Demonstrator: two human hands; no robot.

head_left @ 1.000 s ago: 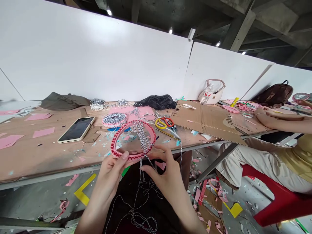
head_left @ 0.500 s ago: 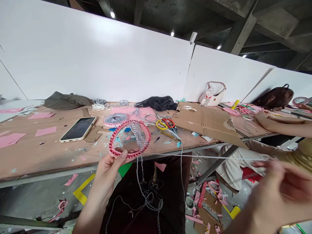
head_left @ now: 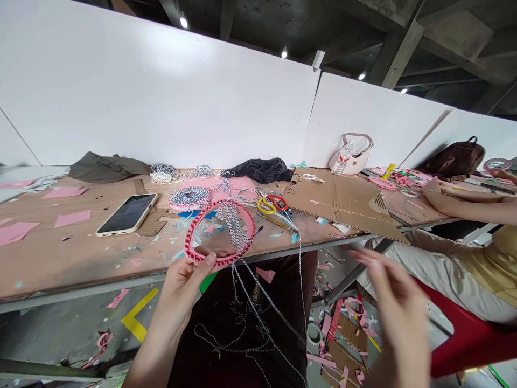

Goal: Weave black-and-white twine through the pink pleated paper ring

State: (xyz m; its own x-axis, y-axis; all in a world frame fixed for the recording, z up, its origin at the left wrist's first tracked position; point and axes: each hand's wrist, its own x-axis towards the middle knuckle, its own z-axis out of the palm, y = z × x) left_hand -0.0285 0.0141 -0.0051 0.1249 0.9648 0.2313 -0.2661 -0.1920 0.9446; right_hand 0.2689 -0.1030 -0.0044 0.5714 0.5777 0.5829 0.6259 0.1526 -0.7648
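Observation:
My left hand (head_left: 186, 280) grips a pink notched ring (head_left: 189, 237) by its lower edge, thumb in front. Black-and-white cord (head_left: 232, 226) is strung in a bundle across the ring's right part. Loose ends of that cord (head_left: 258, 318) hang from the bottom of the ring over my dark-clothed lap. To the right of the ring and apart from it, my right hand (head_left: 396, 296) is blurred by motion, its fingers stretched out with no cord visible in them. Just behind the ring on the table lies a round piece wound with black-and-white cord (head_left: 189, 198).
Scissors with yellow and red handles (head_left: 272, 203) lie near a cardboard sheet (head_left: 343, 199). A phone (head_left: 127, 214), a cap (head_left: 107, 168) and pink scraps (head_left: 72, 218) are on the left. At right, another person's arms (head_left: 464, 202) rest on the table (head_left: 48, 264). A red stool (head_left: 456, 334) stands below.
My right hand has let go of the taut cord and moved left, nearer the ring. The cord now hangs slack. The ring has shifted slightly right.

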